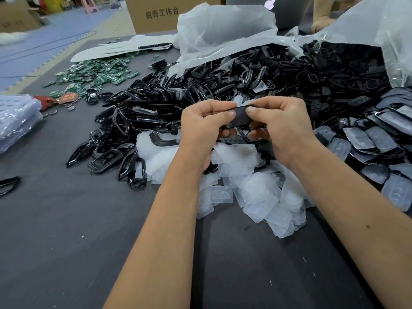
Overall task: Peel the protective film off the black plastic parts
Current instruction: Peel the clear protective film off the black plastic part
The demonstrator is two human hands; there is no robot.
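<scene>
Dark grey felt covers the tabletop (66, 230) you work at, with cardboard boxes and blue floor mats beyond it at twelve and eleven o'clock. Both of your hands meet over the middle of the heap. Your left hand (201, 128) has its fingers curled, thumb pressed along one end of a black plastic part (239, 118), and your right hand (283, 128) pinches the other end, thumb on the glossy face and fingers tucked behind. The part hangs in the air between them, just above the heap.

Expect the part to be light, stiff and slick; a thin shell like this can flex or spring out of a loose pinch, so grip it by the edges rather than the polished face, which would likely take fingerprints and scratches. The film on it is hard to make out from here; by the look of the discarded film pile (249, 184) at six o'clock from your hands, it is thin, soft and clingy. Pick at a corner with a thumbnail and peel low and steadily.

Black frames (138, 121) spread out at nine o'clock, green circuit boards (98, 74) lie at ten o'clock, and film-covered parts (374, 139) wait at three o'clock beneath an open plastic bag (223, 27).
</scene>
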